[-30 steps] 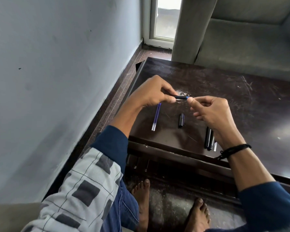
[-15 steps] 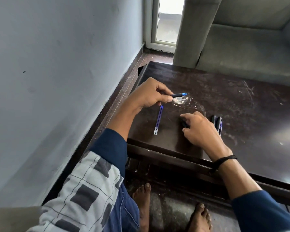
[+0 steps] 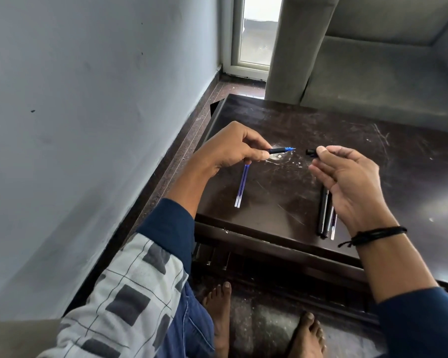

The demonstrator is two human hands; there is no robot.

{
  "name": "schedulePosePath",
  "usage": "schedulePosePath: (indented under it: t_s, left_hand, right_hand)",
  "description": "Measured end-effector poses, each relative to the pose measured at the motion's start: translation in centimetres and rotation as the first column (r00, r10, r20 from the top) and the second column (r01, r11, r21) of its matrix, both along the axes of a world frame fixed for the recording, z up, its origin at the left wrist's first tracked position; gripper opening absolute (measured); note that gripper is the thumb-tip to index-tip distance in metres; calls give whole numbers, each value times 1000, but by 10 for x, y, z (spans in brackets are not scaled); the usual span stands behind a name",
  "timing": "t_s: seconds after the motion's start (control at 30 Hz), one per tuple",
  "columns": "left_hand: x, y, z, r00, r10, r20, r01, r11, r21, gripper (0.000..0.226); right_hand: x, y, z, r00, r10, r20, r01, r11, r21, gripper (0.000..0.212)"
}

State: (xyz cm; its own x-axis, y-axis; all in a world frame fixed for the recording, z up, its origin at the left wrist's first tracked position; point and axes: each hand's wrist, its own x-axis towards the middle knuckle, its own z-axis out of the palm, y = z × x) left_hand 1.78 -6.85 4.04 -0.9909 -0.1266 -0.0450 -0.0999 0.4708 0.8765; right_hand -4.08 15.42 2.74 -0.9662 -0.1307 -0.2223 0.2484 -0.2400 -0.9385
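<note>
Work in hand: putting a pen together from loose parts, by the look of it.
Left hand [image 3: 233,148]: raised above the table near its left edge, fingers curled, thumb and forefinger pinching the pen.
Pen [image 3: 282,150]: a black stub with a blue tip. It is held level in the air and points right, toward the other hand.
Right hand [image 3: 352,182]: raised above the middle of the table. Thumb and forefinger pinch the black piece, and the other fingers are loosely spread, palm turned inward.
Black piece [image 3: 311,152]: short and dark, its end facing the blue tip. The two are near each other but apart.
Why held so: the parts sit almost in one line at one height, which suits sliding the piece over the tip. The fingertip grips leave both ends free to meet.
Refills [image 3: 242,186]: two thin blue ones lie side by side near the left edge, under the left hand, probably set aside as spares.
Barrels [image 3: 324,210]: black tubes lie together near the front edge, with a thin blue-and-white stick beside them. They are partly hidden by the right hand and look sorted by kind, within easy reach.
Table [image 3: 411,164]: dark wood, scratched and dusty.
Writing: no brand or lettering can be read on any part.
Around: a grey sofa [image 3: 372,73] stands beyond the far edge, and there is a black wristband [image 3: 375,234] on the right wrist.
</note>
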Motion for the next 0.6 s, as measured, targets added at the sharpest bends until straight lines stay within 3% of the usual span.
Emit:
schedulePosePath:
  t_s: [0.3,0.6]
  left_hand:
    - [-2,3,-2,998,-47,31,46,999,20,21]
    - [-8,19,-10,999,-50,3,50,998,-31,21]
  right_hand:
    - [2,-3,-2,997,54,52,-53,998,-23,17]
    - [13,-15,-12,991,125,-40,-120,988,93,11]
